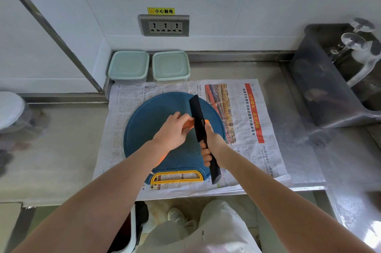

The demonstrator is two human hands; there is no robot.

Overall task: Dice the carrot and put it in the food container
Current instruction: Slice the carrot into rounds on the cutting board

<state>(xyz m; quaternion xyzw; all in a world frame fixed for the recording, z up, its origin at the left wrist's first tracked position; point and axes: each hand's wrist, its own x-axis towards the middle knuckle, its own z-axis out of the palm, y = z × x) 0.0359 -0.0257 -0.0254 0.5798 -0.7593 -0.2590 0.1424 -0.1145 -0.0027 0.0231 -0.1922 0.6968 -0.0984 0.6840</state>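
An orange carrot lies across the round blue cutting board, mostly hidden under my left hand, whose curled fingers grip it. My right hand grips the handle of a black cleaver; its blade stands over the carrot near the right end, whose orange tip shows just right of the blade. Another bit of orange peeks out below my left wrist. Two pale green lidded food containers stand shut against the back wall beyond the board.
The board sits on a spread newspaper on a steel counter. A dark plastic bin with clear glassware stands at the right. A white round object is at the far left. A wall socket is above the containers.
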